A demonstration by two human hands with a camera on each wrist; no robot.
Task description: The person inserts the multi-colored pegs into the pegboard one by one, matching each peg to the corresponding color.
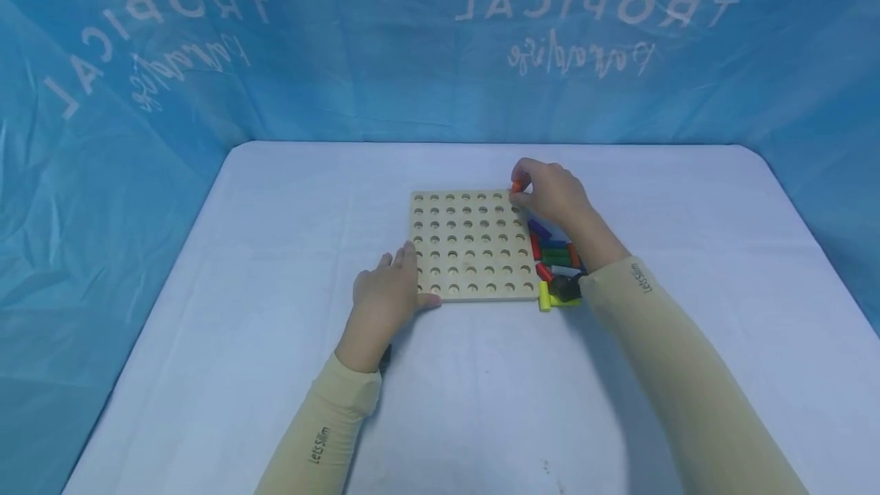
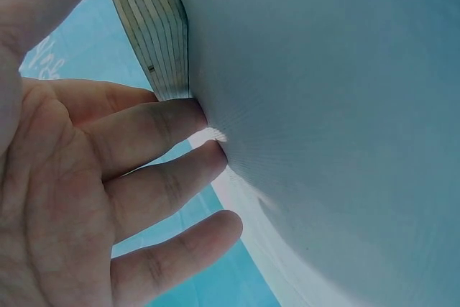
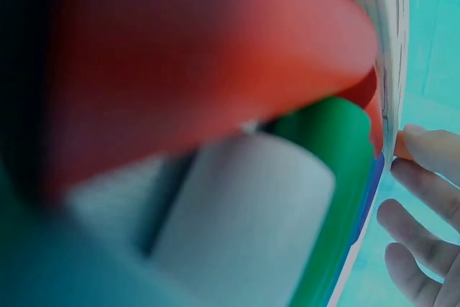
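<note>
A square wooden pegboard (image 1: 460,231) with rows of round holes lies on the white-covered table. Against its near left corner rests my left hand (image 1: 385,296), fingers along the left side and thumb at the front edge. The left wrist view shows those fingers (image 2: 154,131) extended, beside the board's layered edge (image 2: 162,48). At the far right corner my right hand (image 1: 553,193) pinches a small orange peg (image 1: 516,186) between thumb and fingertips. In the right wrist view that orange peg (image 3: 402,147) is mostly hidden; the other fingers curve loosely.
Along the board's right side lies a pile of coloured pegs, with green pegs (image 1: 555,253), a yellow peg (image 1: 545,296) and a purple peg (image 1: 539,229). A red peg (image 3: 215,55) and a white peg (image 3: 244,206) loom close in the right wrist view. Blue curtain (image 1: 412,59) hangs behind.
</note>
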